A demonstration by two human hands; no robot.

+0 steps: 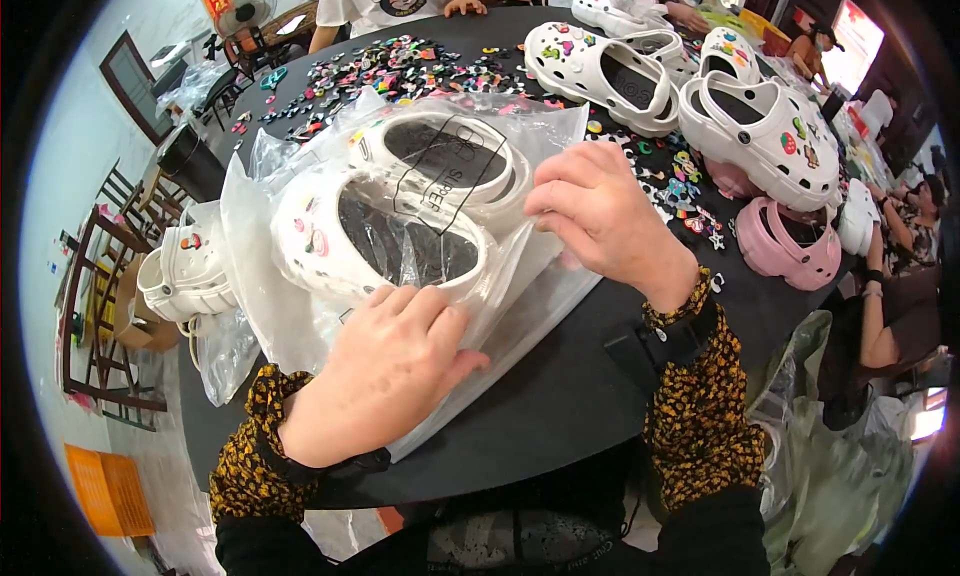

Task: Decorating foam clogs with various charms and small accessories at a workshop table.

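Observation:
A pair of white clogs with small charms lies inside a clear plastic bag (510, 321) on the table in front of me. The near clog (300, 238) has its heel toward me, and the far clog (362, 148) sits beside it under the printed film. My left hand (385, 366) is closed over the near clog's heel edge with the bag's film under its curled fingers, thumb apart. At the right side of the bag, my right hand (612, 211) pinches the film between thumb and fingers, apart from the clogs.
Loose colourful charms (400, 71) cover the far part of the black round table (580, 396). More white clogs (600, 71) and a pink clog (785, 246) stand at the right. Another white clog (195, 266) is at the left edge. People sit around the table.

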